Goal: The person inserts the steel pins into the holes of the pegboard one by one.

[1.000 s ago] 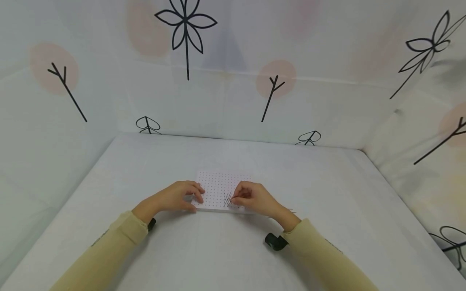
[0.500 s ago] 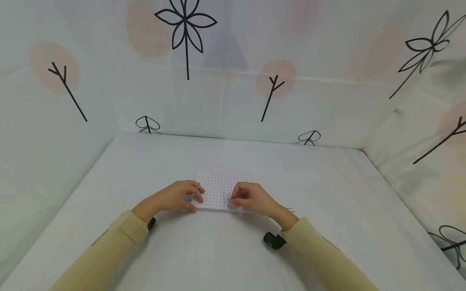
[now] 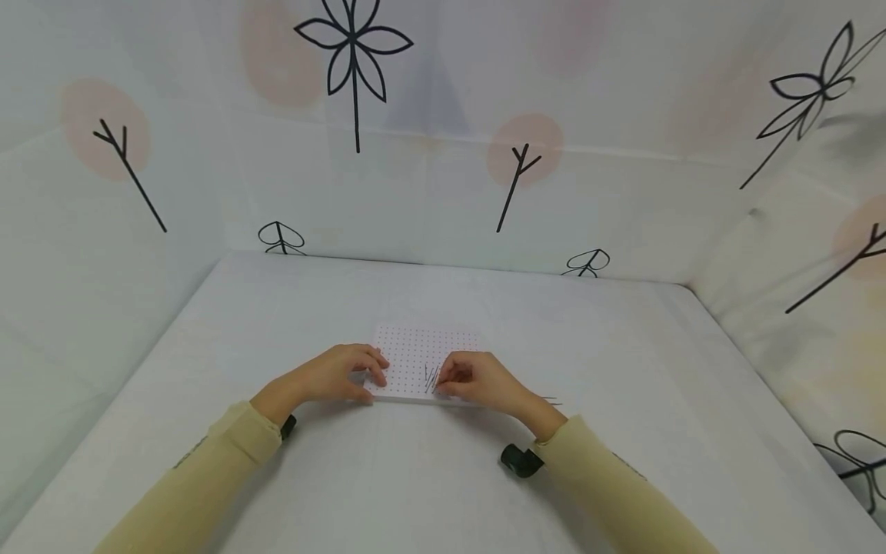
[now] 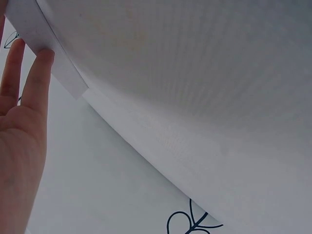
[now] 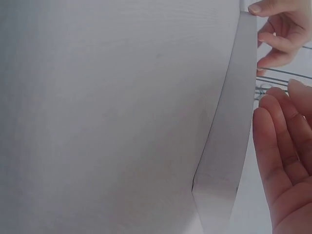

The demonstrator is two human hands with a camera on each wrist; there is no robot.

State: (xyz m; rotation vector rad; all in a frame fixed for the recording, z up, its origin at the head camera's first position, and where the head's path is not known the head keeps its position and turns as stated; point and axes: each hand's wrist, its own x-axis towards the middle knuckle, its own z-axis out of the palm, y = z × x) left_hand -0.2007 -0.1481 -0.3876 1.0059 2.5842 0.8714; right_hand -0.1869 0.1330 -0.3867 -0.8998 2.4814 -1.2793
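A white board point(image 3: 408, 346) with a grid of small holes lies flat on the table. Several thin dark metal pins point(image 3: 427, 379) stand tilted in it near its front edge. My left hand point(image 3: 339, 373) rests at the board's left side, fingertips on the top and thumb against the front edge. My right hand point(image 3: 477, 377) is over the board's front right part, thumb and fingertips together at a pin beside the standing ones. In the right wrist view, the pins point(image 5: 282, 73) reach toward the right fingers point(image 5: 275, 141), which partly hide them.
A few loose pins point(image 3: 551, 401) lie on the white table point(image 3: 429, 477), right of the board and partly behind the right wrist. A white cloth with black plant drawings point(image 3: 429, 192) hangs at the back and sides.
My right hand has lowered slightly toward the board's front edge, its fingertips now nearer the board. My left hand and the board stay where they were.
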